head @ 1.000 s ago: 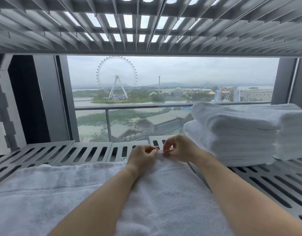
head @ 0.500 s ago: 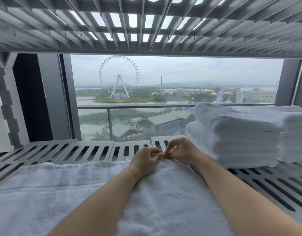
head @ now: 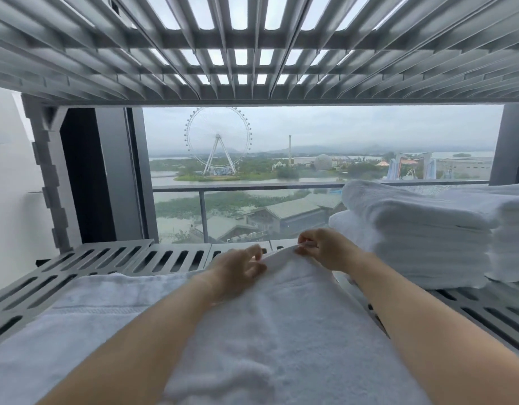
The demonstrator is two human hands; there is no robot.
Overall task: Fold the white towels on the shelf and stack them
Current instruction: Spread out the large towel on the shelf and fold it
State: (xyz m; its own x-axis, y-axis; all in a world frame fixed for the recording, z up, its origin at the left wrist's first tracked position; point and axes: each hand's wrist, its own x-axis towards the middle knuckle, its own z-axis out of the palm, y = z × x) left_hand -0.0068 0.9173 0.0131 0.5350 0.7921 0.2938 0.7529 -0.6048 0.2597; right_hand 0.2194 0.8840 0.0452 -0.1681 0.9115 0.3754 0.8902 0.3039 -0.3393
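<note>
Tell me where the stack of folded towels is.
Head view: the stack of folded towels sits on the right side of the shelf, just right of the right hand, which pinches the far edge of the spread towel.

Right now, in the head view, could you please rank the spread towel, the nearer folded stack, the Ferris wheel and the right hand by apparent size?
1. spread towel, nearest the camera
2. nearer folded stack
3. Ferris wheel and right hand: look nearly alike, too close to rank
</note>
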